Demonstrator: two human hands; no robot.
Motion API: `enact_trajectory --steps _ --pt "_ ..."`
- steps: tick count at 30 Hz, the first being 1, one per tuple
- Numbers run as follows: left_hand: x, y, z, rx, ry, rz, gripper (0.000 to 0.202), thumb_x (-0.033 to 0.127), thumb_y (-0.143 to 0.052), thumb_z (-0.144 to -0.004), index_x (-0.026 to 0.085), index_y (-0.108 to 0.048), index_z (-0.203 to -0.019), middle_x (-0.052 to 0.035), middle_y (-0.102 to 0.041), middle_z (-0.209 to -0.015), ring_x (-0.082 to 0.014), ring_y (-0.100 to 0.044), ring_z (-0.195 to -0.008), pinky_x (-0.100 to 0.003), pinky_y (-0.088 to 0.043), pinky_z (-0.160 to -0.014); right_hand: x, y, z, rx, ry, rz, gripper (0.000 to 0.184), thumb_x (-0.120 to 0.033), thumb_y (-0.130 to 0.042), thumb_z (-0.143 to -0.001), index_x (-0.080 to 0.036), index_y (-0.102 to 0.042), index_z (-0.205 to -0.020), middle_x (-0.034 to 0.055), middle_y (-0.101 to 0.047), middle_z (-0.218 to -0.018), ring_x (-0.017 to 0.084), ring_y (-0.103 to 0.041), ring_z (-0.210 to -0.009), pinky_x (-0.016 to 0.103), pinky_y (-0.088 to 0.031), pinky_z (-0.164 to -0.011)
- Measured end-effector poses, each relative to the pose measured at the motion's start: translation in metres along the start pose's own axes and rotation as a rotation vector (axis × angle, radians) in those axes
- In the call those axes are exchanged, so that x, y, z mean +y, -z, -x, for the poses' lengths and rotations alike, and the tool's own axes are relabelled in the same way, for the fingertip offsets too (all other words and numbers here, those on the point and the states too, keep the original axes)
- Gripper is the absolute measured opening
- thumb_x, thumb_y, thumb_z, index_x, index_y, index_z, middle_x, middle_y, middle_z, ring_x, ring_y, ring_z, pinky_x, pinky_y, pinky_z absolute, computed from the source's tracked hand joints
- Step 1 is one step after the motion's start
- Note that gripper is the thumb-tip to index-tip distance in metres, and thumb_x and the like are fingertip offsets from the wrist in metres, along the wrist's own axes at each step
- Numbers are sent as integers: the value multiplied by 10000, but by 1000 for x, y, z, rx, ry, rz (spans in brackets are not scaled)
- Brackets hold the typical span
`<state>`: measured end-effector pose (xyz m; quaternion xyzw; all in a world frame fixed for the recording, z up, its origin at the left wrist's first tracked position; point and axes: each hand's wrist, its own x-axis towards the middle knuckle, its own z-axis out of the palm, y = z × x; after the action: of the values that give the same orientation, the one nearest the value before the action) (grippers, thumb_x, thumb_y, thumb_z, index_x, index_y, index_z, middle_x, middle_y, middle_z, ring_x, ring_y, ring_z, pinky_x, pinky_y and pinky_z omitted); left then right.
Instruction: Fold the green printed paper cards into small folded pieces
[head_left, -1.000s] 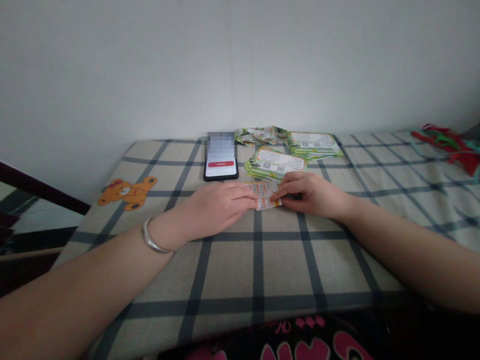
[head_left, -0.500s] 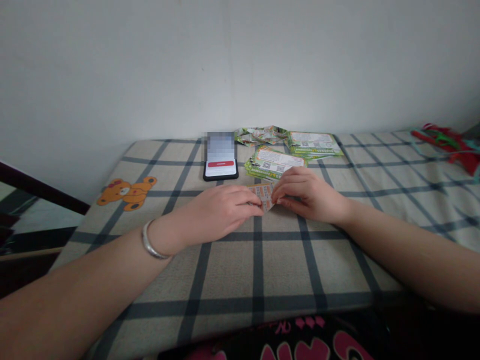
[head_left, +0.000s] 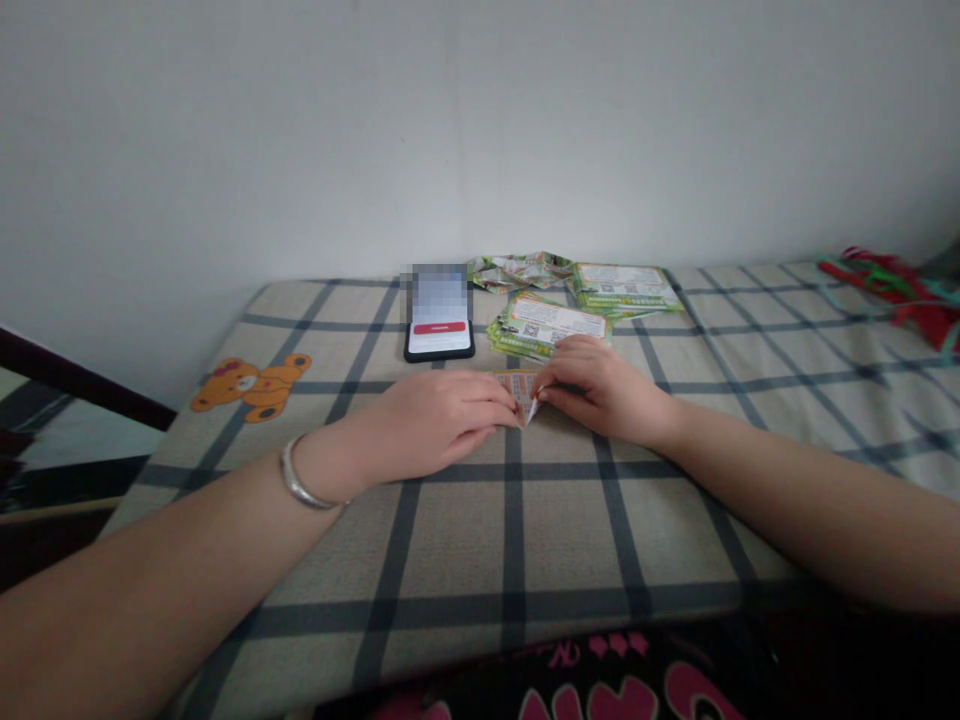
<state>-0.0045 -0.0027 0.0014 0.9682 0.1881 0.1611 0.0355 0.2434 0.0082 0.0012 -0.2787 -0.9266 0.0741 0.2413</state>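
Note:
A small printed paper sheet (head_left: 519,384), partly folded, lies on the checked tablecloth between my hands. My left hand (head_left: 442,420) wears a bangle (head_left: 294,478) at the wrist, and its closed fingertips hold the sheet's left part. From the other side, my right hand (head_left: 600,385) pinches the right part, where a pale folded edge stands up. Much of the sheet is hidden under my fingers. Just behind my right hand sits a pile of green-bordered printed cards (head_left: 551,325).
A phone (head_left: 439,338) with a lit screen lies behind my left hand. Folded paper pieces (head_left: 521,270) and another card stack (head_left: 626,287) are near the wall. A bear cutout (head_left: 255,387) is at left; red and green items (head_left: 892,290) lie far right.
My right hand has moved a little left toward my left hand, bringing the right part of the sheet over, so less of its printed face shows.

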Motion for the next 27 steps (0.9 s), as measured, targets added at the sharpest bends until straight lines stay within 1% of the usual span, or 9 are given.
enact_trajectory --steps 3,6,9,14,19,24,27 --pt "0 0 0 -25 -22 13 295 146 -473 -930 229 -663 -1140 -25 -660 -1202 -184 -594 -1145 -362 -496 -995 -1 0 0 8 6 -30 147 -218 -540 -917 -169 -656 -840 31 -617 -721 164 -530 -749 298 -369 -734" --pt "1 0 1 -40 -27 21 297 140 -486 -921 241 -666 -1134 -23 -650 -1203 -184 -603 -1118 -360 -505 -973 -3 -1 0 15 -11 -82 158 -228 -539 -924 -177 -663 -841 27 -661 -739 153 -559 -741 294 -378 -741" --pt "1 0 1 -51 -13 16 293 145 -498 -915 245 -665 -1134 -27 -643 -1196 -187 -607 -1096 -361 -512 -955 -4 -3 -1 13 -56 -103 169 -244 -544 -926 -185 -669 -828 23 -689 -754 149 -572 -735 293 -387 -742" --pt "1 0 0 -40 -28 23 295 137 -505 -911 246 -665 -1133 -23 -643 -1199 -187 -597 -1121 -367 -502 -982 0 -7 0 -26 -121 -81 165 -258 -559 -920 -185 -687 -847 18 -689 -759 142 -566 -721 283 -392 -714" --pt "2 0 -1 -30 -29 28 289 136 -513 -906 239 -669 -1126 -25 -657 -1178 -184 -604 -1111 -363 -501 -986 3 -9 0 -25 -109 -55 173 -272 -562 -919 -186 -696 -850 14 -672 -736 137 -555 -707 273 -390 -691" --pt "1 -1 -1 -30 -42 20 279 140 -506 -911 229 -666 -1122 -31 -657 -1176 -189 -596 -1117 -367 -493 -991 3 -12 0 -10 -100 -27 127 -262 -593 -902 -192 -696 -874 9 -682 -760 140 -569 -736 268 -392 -706" --pt "1 -2 -1 -27 -26 26 276 141 -500 -913 223 -649 -1130 -30 -660 -1177 -187 -594 -1121 -364 -488 -995 3 -12 1 -9 -101 -15 122 -260 -598 -899 -188 -692 -867 8 -665 -743 137 -560 -720 262 -385 -685"
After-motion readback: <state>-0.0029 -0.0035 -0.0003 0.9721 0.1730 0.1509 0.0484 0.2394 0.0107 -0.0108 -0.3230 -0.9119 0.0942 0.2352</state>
